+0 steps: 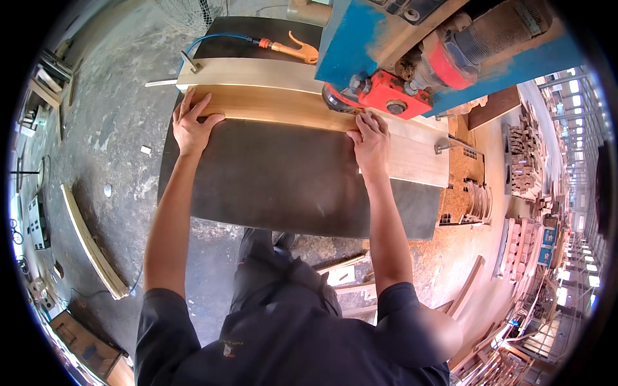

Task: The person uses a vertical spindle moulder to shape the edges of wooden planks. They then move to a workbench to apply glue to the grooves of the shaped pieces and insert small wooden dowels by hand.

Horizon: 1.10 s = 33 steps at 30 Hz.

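Observation:
A long wooden board [270, 108] lies flat on the dark machine table [277, 174], alongside a pale wooden fence [257, 73]. At its left end my left hand [192, 128] grips it, fingers over the top and thumb at the near edge. My right hand [371, 145] presses on the board's right part, fingers bent and thumb at the near edge. Just beyond those fingers sits a round black and red tool head [341, 98] under a red block [394, 95]. Where the board meets this head is partly hidden.
A blue machine arm [351, 38] overhangs the far right. An orange air blow gun [293, 49] with a blue hose lies behind the fence. Metal clamps [190, 62] hold the fence, and a pale plank [418, 151] lies right of my right hand. Wood strips [93, 241] rest on the floor.

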Motion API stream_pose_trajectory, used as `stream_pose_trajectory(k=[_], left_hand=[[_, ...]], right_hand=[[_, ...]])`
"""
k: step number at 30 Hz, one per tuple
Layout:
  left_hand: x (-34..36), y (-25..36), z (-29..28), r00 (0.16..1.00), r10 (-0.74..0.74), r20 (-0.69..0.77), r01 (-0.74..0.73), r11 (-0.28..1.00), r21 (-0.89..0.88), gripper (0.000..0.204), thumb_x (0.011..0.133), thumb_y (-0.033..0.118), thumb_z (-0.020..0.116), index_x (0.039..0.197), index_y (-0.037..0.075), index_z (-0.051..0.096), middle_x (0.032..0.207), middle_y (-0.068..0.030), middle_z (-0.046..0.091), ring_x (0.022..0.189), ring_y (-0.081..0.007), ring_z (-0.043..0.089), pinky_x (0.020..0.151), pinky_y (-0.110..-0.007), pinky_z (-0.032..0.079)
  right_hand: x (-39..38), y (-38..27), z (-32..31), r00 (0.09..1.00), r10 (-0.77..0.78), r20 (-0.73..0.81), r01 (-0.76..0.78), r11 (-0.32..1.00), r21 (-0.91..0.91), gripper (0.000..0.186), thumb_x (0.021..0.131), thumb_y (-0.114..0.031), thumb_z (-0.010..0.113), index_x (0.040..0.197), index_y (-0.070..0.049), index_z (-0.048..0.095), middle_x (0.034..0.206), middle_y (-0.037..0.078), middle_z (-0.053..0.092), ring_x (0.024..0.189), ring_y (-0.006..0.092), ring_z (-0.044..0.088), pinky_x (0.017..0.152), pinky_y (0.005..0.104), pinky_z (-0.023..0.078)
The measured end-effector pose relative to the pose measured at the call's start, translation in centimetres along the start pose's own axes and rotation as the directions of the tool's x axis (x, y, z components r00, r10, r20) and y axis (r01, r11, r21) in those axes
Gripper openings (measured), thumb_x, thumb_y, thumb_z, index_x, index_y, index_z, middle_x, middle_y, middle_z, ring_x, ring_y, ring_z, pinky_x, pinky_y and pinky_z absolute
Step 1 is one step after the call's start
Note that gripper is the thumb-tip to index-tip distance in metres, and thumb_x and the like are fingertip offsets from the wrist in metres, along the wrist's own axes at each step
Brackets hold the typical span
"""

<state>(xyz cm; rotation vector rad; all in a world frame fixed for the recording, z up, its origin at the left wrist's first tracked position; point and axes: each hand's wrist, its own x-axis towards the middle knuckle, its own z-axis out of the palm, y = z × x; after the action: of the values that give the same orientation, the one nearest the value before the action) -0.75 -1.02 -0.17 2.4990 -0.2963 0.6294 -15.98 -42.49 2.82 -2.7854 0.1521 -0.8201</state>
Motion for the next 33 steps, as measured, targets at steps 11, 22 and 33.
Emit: stream_pose_trajectory(k=[11,22,33], left_hand=[[-0.02,-0.92,-0.09,0.999,0.032,-0.017,-0.032,0.999,0.018,0.061,0.066,0.039,0.094,0.124,0.028,0.081,0.155,0.0024,0.057,0.132,-0.0315,0.055,0.113,-0.044,0.048],[-0.07,-0.69,-0.13,0.997,0.068,-0.026,-0.068,0.997,0.02,0.06,0.066,0.041,0.094,0.123,0.026,0.081,0.154,0.0036,0.058,0.125,-0.0261,0.059,0.11,-0.042,0.048],[-0.2,-1.08,-0.25,0.997,0.076,-0.019,-0.075,0.996,0.037,0.06,0.066,0.04,0.094,0.123,0.027,0.081,0.153,0.0027,0.059,0.129,-0.0273,0.058,0.112,-0.043,0.048]], right_hand=[[-0.07,-0.4,0.18,1.0,0.006,-0.023,-0.005,1.0,0.02,0.042,0.073,-0.015,0.086,0.114,-0.006,0.079,0.123,0.004,0.074,0.125,0.034,0.062,0.105,0.0455,0.052],[-0.12,-0.2,0.08,1.0,0.005,-0.012,-0.005,0.999,0.038,0.042,0.075,-0.013,0.086,0.115,-0.003,0.079,0.125,0.007,0.075,0.125,0.0346,0.063,0.103,0.0438,0.054],[-0.31,-0.32,-0.16,1.0,0.016,-0.001,-0.016,0.997,0.072,0.043,0.074,-0.012,0.087,0.115,-0.001,0.078,0.124,0.01,0.076,0.124,0.0347,0.064,0.103,0.0431,0.055]])
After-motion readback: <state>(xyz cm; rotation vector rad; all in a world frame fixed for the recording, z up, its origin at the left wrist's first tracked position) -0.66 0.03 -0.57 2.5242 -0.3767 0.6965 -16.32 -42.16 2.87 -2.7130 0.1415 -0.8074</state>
